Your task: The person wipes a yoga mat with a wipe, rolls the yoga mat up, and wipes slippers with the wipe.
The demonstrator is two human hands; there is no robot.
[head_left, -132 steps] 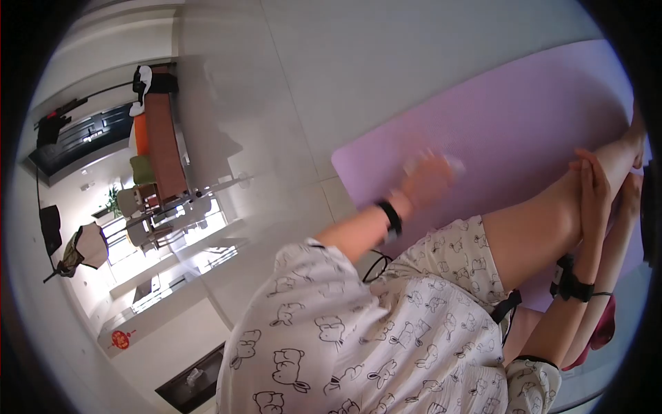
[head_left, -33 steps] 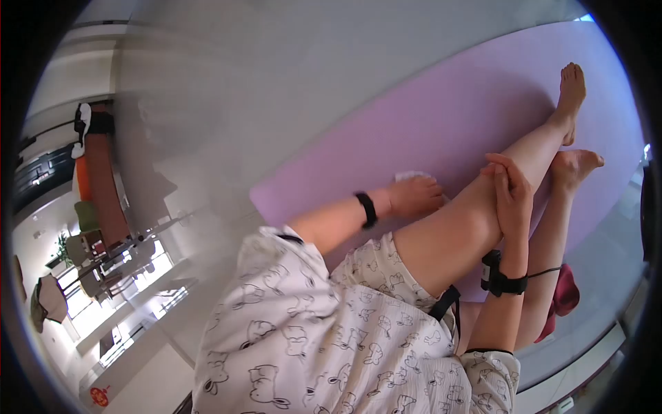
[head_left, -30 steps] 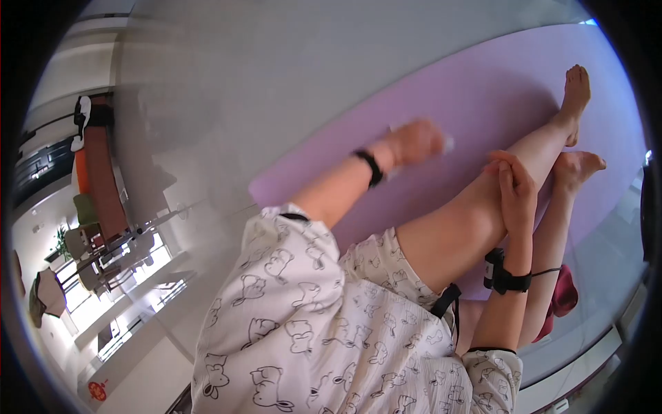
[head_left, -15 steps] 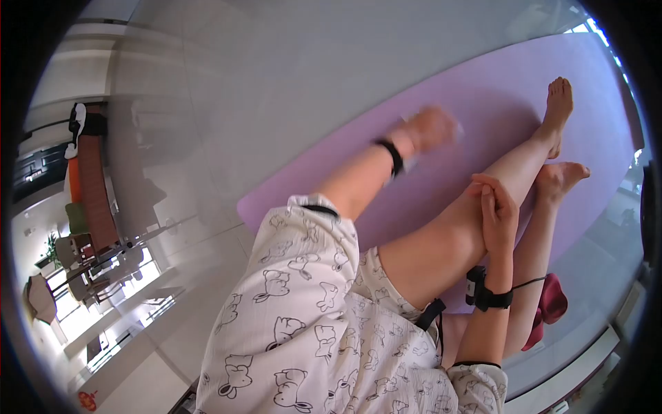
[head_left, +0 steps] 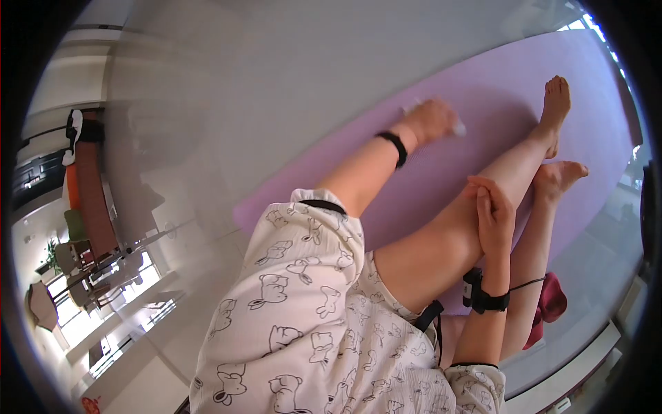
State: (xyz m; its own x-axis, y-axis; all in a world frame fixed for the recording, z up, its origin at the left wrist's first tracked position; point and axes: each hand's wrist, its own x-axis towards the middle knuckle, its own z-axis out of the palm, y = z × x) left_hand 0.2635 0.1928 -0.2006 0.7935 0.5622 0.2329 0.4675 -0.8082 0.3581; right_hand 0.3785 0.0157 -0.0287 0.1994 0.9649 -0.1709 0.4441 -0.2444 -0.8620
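My left hand is held out over the purple mat, its fingers curled round a small whitish object. Blur and the fingers hide what kind of object it is. A black band circles that wrist. My right hand lies on the shin of one bent leg, thumb and fingers stretched over it. On the right wrist sits a black strap with a small device, and a thin cable runs from it. Both bare feet rest on the mat.
Glossy pale floor tiles surround the mat. A dark red item lies beside the legs at the right. At the far left stand a long brown-topped table, chairs and a plant.
The left hand shows less blur and has shifted slightly upward, still closed round the whitish object. The right hand stays on the shin. The whole view has moved a little.
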